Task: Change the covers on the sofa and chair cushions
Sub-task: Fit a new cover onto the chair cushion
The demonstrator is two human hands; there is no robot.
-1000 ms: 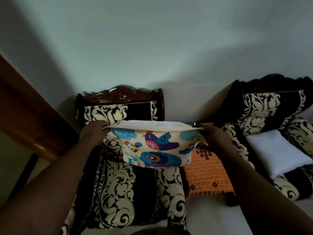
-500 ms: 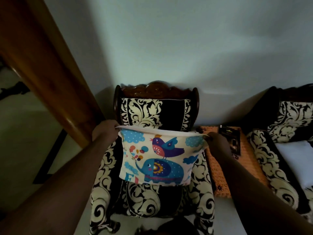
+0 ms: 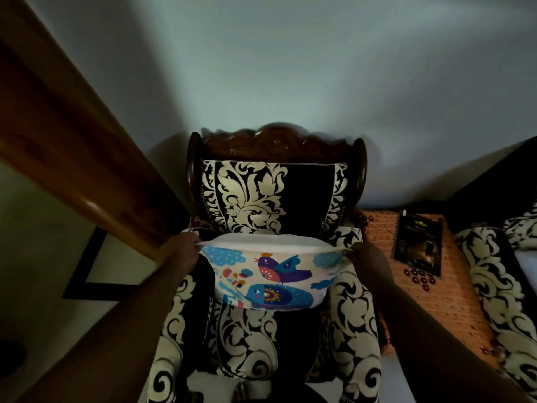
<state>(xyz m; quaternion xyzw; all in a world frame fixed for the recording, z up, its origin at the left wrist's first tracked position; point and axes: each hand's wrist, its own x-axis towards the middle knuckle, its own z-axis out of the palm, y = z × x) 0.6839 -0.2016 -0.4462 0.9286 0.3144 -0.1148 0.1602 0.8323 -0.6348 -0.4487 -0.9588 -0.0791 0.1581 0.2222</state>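
Observation:
A cushion in a colourful cover [image 3: 270, 274] printed with a bird and an elephant hangs in the air over the seat of a black-and-cream patterned armchair [image 3: 261, 199]. My left hand [image 3: 181, 250] pinches the cover's upper left corner and my right hand [image 3: 367, 254] pinches the upper right corner. The cover's top edge gapes open and white filling shows inside. The cushion's lower part curls under, out of sight.
A wooden beam [image 3: 64, 141] slants across the left. Right of the chair stands a small table with an orange crocheted cloth [image 3: 430, 301] and a dark booklet [image 3: 418, 242]. A patterned sofa [image 3: 505, 286] lies at the far right. A pale wall is behind.
The view has swung left, so the armchair is now centred and the sofa with its bare white cushion has slid off right. Both hands keep their hold; the cushion sits slightly lower over the seat.

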